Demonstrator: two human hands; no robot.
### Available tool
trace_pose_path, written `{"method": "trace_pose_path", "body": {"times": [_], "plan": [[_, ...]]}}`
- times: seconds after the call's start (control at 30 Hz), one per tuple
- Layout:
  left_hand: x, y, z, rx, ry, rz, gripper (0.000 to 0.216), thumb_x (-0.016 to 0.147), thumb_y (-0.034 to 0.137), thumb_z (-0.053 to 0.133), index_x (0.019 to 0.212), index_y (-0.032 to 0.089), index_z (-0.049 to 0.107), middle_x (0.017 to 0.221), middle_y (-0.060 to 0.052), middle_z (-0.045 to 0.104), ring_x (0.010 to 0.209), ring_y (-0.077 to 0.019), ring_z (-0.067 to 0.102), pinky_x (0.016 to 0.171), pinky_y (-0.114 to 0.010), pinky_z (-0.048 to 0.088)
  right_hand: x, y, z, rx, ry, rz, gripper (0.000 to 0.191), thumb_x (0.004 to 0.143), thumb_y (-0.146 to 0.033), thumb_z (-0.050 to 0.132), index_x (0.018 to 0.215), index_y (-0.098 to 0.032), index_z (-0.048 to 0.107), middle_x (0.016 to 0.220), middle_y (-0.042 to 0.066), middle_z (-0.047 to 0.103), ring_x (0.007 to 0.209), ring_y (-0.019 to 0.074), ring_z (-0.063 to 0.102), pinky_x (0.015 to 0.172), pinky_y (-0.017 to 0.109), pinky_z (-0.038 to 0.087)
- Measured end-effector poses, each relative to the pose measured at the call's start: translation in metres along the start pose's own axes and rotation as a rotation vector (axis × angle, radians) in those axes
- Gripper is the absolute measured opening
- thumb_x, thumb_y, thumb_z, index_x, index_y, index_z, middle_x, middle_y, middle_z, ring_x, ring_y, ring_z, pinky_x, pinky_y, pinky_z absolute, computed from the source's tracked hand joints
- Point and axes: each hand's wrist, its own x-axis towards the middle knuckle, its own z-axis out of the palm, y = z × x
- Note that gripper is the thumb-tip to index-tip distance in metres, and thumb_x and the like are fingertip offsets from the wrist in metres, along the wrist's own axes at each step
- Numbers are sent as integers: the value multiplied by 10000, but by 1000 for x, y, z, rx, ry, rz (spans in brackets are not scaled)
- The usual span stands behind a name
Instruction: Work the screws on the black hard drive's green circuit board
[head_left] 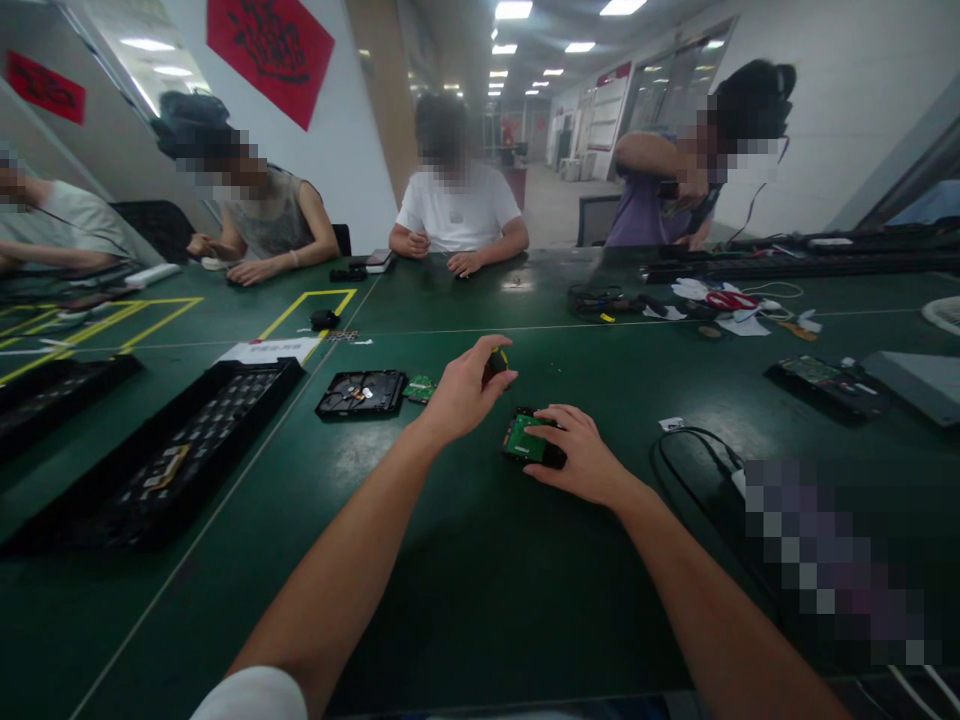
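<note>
My left hand (466, 392) is raised over the table, its thumb and fingers closed round a short black-and-yellow tool handle (498, 362); the rest of the tool is hidden. Just to its right, a hard drive (527, 436) lies on the table with its green circuit board facing up. My right hand (576, 452) grips this drive, fingers over the far edge and board, thumb on the near side. Left of my hands sits another hard drive (361, 394), dark with its board side bare. A loose green circuit board (420, 389) lies between that drive and my left forearm.
A long black tray (247, 415) stands at the left, a second black tray (67, 385) beyond it. On the right are a black cable (660, 455), another drive (821, 385) and a grey box (919, 380). Several people sit across the green table (480, 600).
</note>
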Motion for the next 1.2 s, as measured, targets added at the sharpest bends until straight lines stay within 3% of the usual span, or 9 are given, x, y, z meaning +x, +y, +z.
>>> {"method": "trace_pose_path", "body": {"times": [0.5,1.2], "plan": [[-4,5,16,61,-43,57,477,990,262,624,1452,197,520,1167,-97,710,980,-189,696,935,-336,548,0,4,-1,10,-17,-17,533,859,-542,781,1329,-302,705,1514,101,548,1424,390,443,1166,659,344],[-4,3,15,44,-36,46,477,996,274,611,1459,201,520,1150,-96,716,981,-185,704,951,-334,542,-1,3,-3,33,-54,-13,514,874,-522,771,1353,-349,698,1541,74,527,1465,395,386,1186,678,293]]}}
